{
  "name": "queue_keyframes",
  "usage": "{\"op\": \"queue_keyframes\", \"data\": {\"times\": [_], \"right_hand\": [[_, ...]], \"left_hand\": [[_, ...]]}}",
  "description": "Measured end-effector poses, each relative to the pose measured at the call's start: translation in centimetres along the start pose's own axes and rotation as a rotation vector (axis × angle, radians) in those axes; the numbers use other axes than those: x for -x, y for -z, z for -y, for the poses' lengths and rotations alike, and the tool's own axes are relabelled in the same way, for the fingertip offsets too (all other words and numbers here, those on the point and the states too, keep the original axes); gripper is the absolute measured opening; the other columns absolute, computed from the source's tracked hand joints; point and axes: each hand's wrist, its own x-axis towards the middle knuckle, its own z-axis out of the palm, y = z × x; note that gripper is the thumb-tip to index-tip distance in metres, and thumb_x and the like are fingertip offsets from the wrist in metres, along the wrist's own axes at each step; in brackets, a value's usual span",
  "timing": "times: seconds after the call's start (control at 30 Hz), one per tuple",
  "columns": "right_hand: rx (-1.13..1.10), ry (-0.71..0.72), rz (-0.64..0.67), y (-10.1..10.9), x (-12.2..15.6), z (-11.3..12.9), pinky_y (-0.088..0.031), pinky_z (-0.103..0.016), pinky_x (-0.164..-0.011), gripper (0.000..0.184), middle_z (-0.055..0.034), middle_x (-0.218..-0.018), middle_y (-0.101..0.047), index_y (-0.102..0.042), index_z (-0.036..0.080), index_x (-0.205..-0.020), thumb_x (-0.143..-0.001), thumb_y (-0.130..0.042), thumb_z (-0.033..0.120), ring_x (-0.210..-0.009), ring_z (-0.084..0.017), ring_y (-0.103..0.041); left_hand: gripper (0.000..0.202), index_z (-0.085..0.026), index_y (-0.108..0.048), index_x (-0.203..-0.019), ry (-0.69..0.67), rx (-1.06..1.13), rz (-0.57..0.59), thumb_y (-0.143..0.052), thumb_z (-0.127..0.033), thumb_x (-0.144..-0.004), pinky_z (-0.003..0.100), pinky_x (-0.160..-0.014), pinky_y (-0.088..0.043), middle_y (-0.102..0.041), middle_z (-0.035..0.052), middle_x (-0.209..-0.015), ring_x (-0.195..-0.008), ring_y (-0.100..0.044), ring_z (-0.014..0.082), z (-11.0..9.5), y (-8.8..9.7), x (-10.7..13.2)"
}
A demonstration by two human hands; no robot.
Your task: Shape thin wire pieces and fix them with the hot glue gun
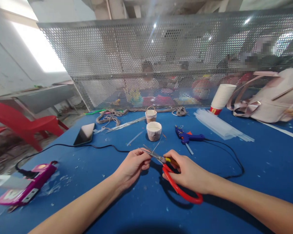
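**Two hands at the scissors, wire at the blades**

Two hands meet over the middle of the blue table (pixel 258 169). I note the right hand (pixel 188 172) closed around the red-handled scissors (pixel 171 177), fingers through and over the upper loop, the larger loop lying free on the cloth below the wrist. The left hand (pixel 134 165) pinches a thin wire (pixel 157 146) between thumb and fingertips, right at the blade tips; the fingers are narrow and tight. I judge this grip steadies the wire so that the blades meet it squarely.

The scissors' long axis runs from lower right to upper left, with the tips pointing at the left hand's fingertips. The blades stand nearly closed, as far as I can tell. The wire rises from the pinch toward the upper right, short and slightly bent.

Beyond the hands stand two small white cups (pixel 153 130), one behind the other. A blue glue gun (pixel 189 137) lies to their right, nozzle toward the cups, its cord looping round near the right forearm. A phone (pixel 84 134) lies to the left, and a pink device (pixel 26 188) sits near the table edge.
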Motion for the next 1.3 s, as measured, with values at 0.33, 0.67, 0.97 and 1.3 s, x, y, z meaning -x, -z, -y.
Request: {"op": "queue_keyframes", "data": {"times": [0.33, 0.67, 0.97, 1.3], "right_hand": [[0.068, 0.050, -0.029, -0.3, 0.0, -0.3, -0.029, -0.022, -0.051, 0.014, 0.0061, -0.061, -0.046, -0.054, 0.019, -0.092, -0.081, -0.054, 0.028, -0.054, -0.010, -0.036], [0.212, -0.009, -0.043, 1.6, -0.1, 0.4, -0.039, -0.026, -0.060, 0.027, -0.0016, -0.075, -0.062, -0.054, 0.019, -0.102, -0.079, -0.056, 0.034, -0.063, -0.015, -0.053], [0.435, 0.145, 0.154, 2.7, 1.5, 1.0, -0.044, -0.033, -0.080, 0.043, -0.0107, -0.107, -0.063, -0.054, 0.020, -0.118, -0.076, -0.058, 0.027, -0.099, -0.025, -0.058], [0.644, 0.296, 0.300, 1.2, 1.5, 1.9, -0.046, -0.036, -0.079, 0.027, -0.0138, -0.100, -0.060, -0.057, 0.013, -0.108, -0.083, -0.053, 0.022, -0.093, -0.026, -0.057]], "left_hand": [[0.016, -0.014, -0.053, -0.055, 0.016, -0.012, 0.008, -0.068, -0.017, -0.058, 0.018, -0.041, -0.020, -0.039, -0.0067, -0.046, -0.043, -0.030, 0.0034, 0.6, 0.5, -0.3], [0.012, -0.014, -0.060, -0.063, -0.014, -0.244, -0.031, -0.066, -0.024, -0.059, 0.023, -0.044, -0.032, -0.051, -0.0016, -0.048, -0.042, -0.042, 0.0082, -0.7, 0.8, -0.6], [0.017, -0.019, -0.054, -0.057, -0.318, -0.663, -0.302, -0.062, -0.033, -0.055, 0.023, -0.050, -0.036, -0.047, -0.0046, -0.052, -0.050, -0.044, 0.0101, -7.5, 5.2, -3.7], [0.008, -0.021, -0.059, -0.049, -0.234, -1.449, 0.035, -0.055, -0.025, -0.055, 0.028, -0.064, -0.041, -0.059, -0.0009, -0.058, -0.061, -0.052, 0.0162, -8.4, 5.4, -5.0]]}}
